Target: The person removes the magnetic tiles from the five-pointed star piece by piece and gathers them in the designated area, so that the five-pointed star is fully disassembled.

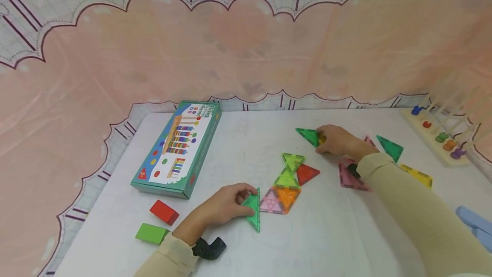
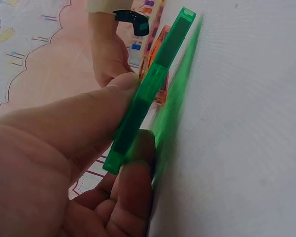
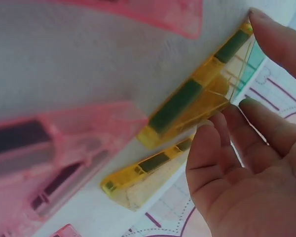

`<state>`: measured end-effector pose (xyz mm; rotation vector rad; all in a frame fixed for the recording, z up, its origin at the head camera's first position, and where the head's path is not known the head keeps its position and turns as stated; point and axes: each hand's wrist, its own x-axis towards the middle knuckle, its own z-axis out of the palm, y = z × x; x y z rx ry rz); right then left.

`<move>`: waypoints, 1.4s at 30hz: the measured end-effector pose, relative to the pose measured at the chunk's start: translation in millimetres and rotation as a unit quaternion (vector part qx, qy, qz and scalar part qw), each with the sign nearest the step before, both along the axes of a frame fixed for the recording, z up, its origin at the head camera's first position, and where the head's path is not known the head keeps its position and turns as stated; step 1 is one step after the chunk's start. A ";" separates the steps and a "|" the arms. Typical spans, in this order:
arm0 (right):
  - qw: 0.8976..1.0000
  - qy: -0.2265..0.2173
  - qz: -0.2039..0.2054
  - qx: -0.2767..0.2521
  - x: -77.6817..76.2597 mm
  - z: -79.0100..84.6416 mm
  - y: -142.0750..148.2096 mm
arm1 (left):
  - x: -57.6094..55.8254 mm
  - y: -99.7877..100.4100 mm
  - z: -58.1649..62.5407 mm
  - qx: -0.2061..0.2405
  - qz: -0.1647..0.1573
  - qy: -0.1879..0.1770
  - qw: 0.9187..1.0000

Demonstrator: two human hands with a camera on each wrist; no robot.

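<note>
In the head view my left hand [image 1: 226, 202] pinches a green triangular magnetic tile [image 1: 252, 211] between thumb and fingers. The left wrist view shows that green tile [image 2: 150, 91] edge-on, tilted close over the white table. The tile's long edge is right beside a pink triangle tile [image 1: 272, 203], which adjoins an orange tile [image 1: 288, 195]. Farther back, my right hand [image 1: 338, 140] grips a yellow triangular magnetic tile [image 3: 187, 98] with thumb and fingertips. Most of it is hidden by the fingers in the head view. A green tile [image 1: 306, 135] lies at those fingertips.
Two lime tiles [image 1: 286, 179] and a red tile [image 1: 307, 174] continue the flat arrangement. A pink tile [image 1: 351, 178], a green one [image 1: 390, 148] and a yellow one [image 1: 417, 175] lie around the right forearm. A game box [image 1: 178, 148], blocks [image 1: 151, 233] and a pegged board [image 1: 434, 134] stand around.
</note>
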<state>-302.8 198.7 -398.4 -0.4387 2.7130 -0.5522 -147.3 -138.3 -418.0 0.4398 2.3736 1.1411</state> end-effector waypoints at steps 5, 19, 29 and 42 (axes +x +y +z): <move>1.000 0.009 0.010 0.011 -0.5 0.7 0.6 | -0.4 0.1 1.1 0.000 0.001 -0.001 1.000; 0.998 0.046 0.031 0.033 -3.0 -1.8 -6.5 | -0.2 0.5 -1.0 0.000 -0.001 -0.003 1.000; 1.000 -0.012 0.018 0.002 2.0 7.8 -2.4 | 0.0 0.7 0.4 -0.003 0.002 -0.001 1.000; 1.000 0.017 -0.003 -0.001 -3.5 3.4 -4.9 | -0.4 -0.3 -3.5 0.001 -0.001 0.009 1.000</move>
